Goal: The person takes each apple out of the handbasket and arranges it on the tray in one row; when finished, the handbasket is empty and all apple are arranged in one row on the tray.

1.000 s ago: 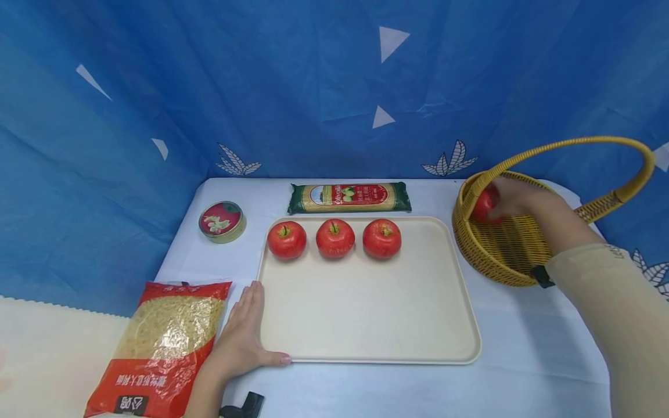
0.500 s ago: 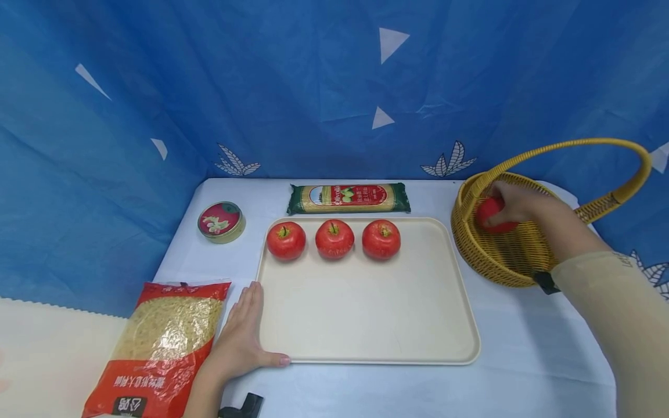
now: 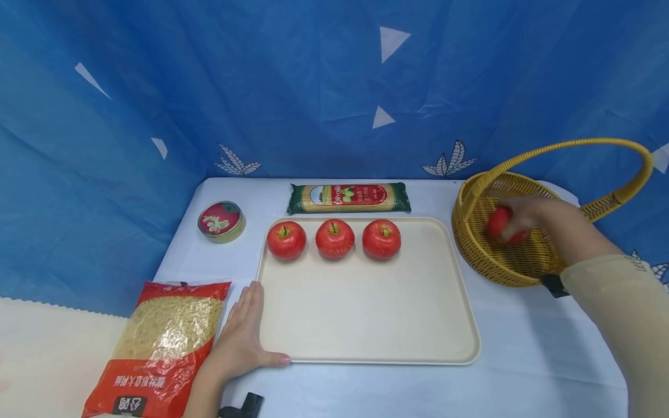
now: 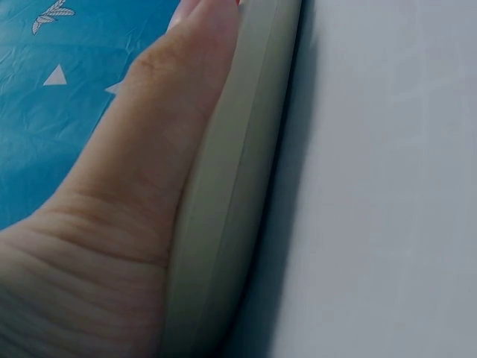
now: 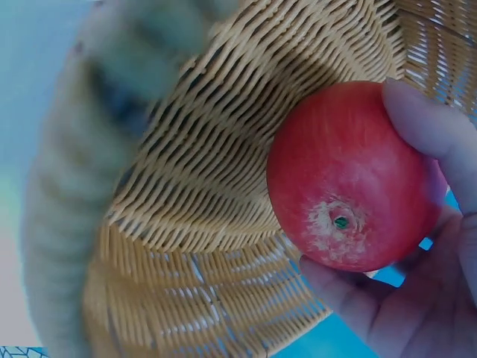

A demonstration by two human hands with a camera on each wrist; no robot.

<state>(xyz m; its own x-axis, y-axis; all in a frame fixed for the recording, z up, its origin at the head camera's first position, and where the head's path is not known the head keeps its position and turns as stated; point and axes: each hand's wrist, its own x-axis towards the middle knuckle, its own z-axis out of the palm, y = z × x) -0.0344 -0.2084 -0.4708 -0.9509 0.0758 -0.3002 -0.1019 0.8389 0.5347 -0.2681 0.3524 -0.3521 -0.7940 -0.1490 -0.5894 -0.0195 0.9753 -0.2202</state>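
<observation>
Inside the wicker basket (image 3: 473,255) at the right, my right hand (image 3: 543,220) grips a red apple (image 5: 350,171). In the right wrist view the thumb lies on one side of the apple and the fingers curl round the other. My left hand (image 3: 241,334) rests with straight fingers along the left edge of the cream tray (image 3: 366,313), its thumb at the near left corner. The left wrist view shows that hand against the tray's rim (image 4: 223,194). Three red apples, a left apple (image 3: 286,240), a middle apple (image 3: 335,238) and a right apple (image 3: 382,238), stand in a row along the tray's far side.
A spaghetti packet (image 3: 349,198) lies behind the tray. To the left are a round tin (image 3: 222,222) and a red bag of pasta (image 3: 159,348). The basket's tall handle (image 3: 569,142) arches over the right side. A blue curtain (image 3: 292,87) hangs behind the table.
My right hand has moved the apple inside the basket toward the right and nearer to me. The left hand, the tray and its apples have stayed in place.
</observation>
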